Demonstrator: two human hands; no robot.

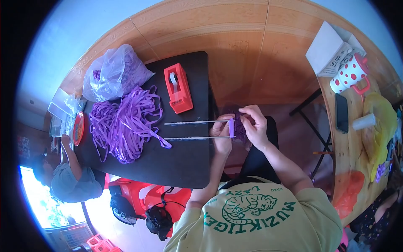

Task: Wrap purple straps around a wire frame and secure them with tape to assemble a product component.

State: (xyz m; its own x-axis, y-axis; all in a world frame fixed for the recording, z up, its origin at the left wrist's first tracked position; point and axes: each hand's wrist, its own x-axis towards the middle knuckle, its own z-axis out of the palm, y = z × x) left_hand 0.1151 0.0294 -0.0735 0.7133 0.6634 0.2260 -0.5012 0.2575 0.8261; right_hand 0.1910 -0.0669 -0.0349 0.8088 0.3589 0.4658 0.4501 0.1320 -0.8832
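Two thin metal rods (189, 122) reach out side by side past the right edge of the black table. A band of purple ribbon (231, 128) spans their ends. My left hand (222, 136) is closed around the rod ends, its fingers at the ribbon. Just right of it, the fingers of my right hand (255, 128) are pinched together beside a dark purple gathered bundle (240, 128); what sits between the fingertips is too small to make out. A big loose heap of purple ribbons (130, 126) lies on the table to the left, one strand trailing to the lower rod.
On the black table (184, 164) stand a red tape dispenser (178, 88) and a clear plastic bag (115, 73) with purple ribbon inside. The wooden table (329, 101) at right holds a dotted cup (349, 75) and a phone (341, 112). Another person (77, 180) sits at the far left.
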